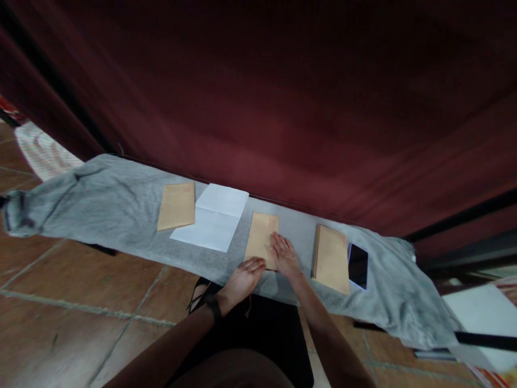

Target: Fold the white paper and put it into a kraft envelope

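A brown paper envelope (258, 234) lies flat on the grey cloth in front of me. My left hand (247, 276) rests on its near left corner, fingers stretched out and close together. On its right side lies my right hand (285, 254), flat with the fingers extended. Left of this envelope is a creased sheet of white paper (216, 218), unfolded. Another brown envelope (177, 206) overlaps the sheet's left edge. To the right of my hands sits a stack of brown envelopes (332, 258).
A phone (358, 266) with a dark screen lies against the stack's right side. Grey cloth (117, 199) covers the long narrow bench. Behind it rises a dark red fabric wall (258, 124). Below is a tiled floor (81, 280). A white board-like thing (484, 310) is at the far right.
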{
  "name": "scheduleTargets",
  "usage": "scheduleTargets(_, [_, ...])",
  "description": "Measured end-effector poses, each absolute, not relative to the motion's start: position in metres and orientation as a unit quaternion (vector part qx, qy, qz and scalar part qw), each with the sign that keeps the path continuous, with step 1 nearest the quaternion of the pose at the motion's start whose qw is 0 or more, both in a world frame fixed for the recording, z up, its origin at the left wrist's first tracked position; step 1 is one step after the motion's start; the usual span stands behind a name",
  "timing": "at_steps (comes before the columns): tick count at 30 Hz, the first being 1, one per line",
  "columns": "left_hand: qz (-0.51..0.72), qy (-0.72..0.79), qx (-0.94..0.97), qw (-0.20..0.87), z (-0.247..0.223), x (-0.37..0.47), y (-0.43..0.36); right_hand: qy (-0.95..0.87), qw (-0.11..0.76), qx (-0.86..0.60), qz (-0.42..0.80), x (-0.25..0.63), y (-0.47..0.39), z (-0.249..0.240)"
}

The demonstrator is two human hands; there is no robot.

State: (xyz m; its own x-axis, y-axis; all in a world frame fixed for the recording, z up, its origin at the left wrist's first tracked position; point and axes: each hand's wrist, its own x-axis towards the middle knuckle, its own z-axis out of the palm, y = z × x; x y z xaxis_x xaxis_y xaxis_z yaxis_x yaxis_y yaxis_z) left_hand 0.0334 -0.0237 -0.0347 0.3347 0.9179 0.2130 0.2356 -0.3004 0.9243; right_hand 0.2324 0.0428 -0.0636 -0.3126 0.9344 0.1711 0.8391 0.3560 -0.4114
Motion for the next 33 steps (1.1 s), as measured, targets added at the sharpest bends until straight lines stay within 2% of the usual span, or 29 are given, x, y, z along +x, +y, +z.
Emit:
scheduleTargets(6, [0.423,0.426,0.674,0.43,-0.028,0.037,-0.021,-0.79,0.238,-0.543,0.159,0.247,-0.005,-0.061])
scheduleTargets(11, [0.411,0.439,0.715,0.356,-0.034,0.039,-0.016,-0.748,0.316,-0.565,0.143,0.246,-0.048,-0.057])
scheduleTargets(15, [0.369,0.444,0.773,0.263,-0.046,0.042,-0.015,-0.813,0.261,-0.51,0.102,0.224,-0.074,-0.056])
scheduleTargets(22, [0.229,0.424,0.873,0.08,-0.056,0.029,-0.034,-0.805,0.219,-0.551,0.003,0.203,-0.083,-0.061])
scheduleTargets(28, [0.181,0.453,0.872,0.032,-0.055,0.005,-0.047,-0.8,0.233,-0.552,0.003,0.211,-0.083,-0.061])
scheduleTargets(33, [0.156,0.471,0.867,0.041,-0.051,0.025,-0.029,-0.793,0.259,-0.551,0.009,0.209,-0.084,-0.063])
